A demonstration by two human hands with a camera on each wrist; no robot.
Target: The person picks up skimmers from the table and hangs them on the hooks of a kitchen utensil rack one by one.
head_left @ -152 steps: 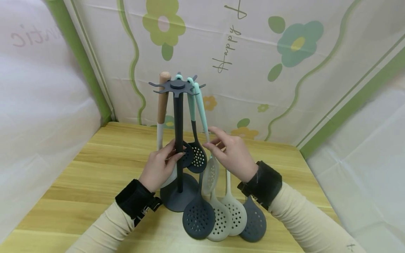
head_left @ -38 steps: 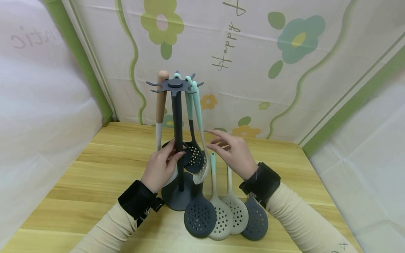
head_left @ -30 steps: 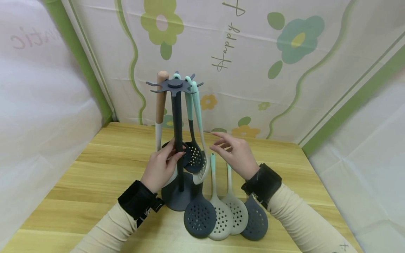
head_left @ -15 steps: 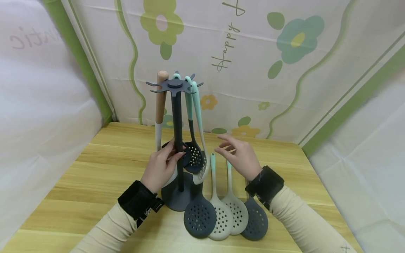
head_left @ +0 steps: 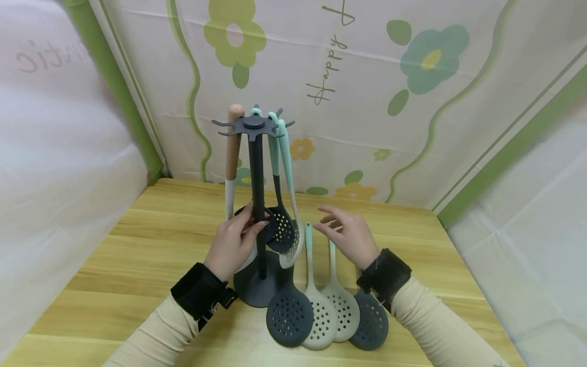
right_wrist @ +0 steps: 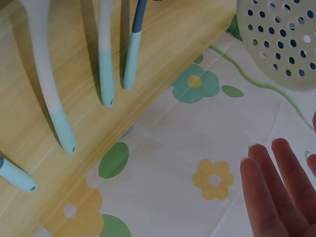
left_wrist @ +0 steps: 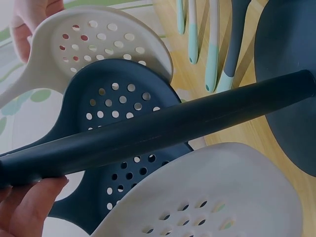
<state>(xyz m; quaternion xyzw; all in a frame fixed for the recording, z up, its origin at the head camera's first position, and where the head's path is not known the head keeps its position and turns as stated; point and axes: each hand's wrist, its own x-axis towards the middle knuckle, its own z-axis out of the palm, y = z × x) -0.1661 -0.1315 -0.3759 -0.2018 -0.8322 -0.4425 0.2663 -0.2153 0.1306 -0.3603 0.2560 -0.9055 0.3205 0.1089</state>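
Observation:
A dark grey utensil stand point(head_left: 258, 204) rises from a round base point(head_left: 257, 288) on the wooden table point(head_left: 151, 239). My left hand point(head_left: 247, 224) grips its pole; the left wrist view shows the pole point(left_wrist: 173, 133) with my thumb point(left_wrist: 24, 207) against it. Perforated skimmers hang from the hub point(head_left: 254, 123): a dark one point(head_left: 282, 232), a beige one point(head_left: 293, 244), and a wooden-handled one point(head_left: 234, 148). My right hand point(head_left: 332, 221) hovers open, holding nothing, just right of the hanging skimmers and above the handles of several skimmers point(head_left: 323, 321) lying flat.
The lying skimmers' mint handle tips point(right_wrist: 106, 74) point to the far edge. A floral cloth backdrop point(head_left: 367, 92) closes the table's back and sides. Bare wood point(head_left: 114, 265) lies left of the stand.
My right hand has let go of the beige skimmer, which now hangs on the stand, and has drawn back and down to the right. My left hand has stayed on the pole.

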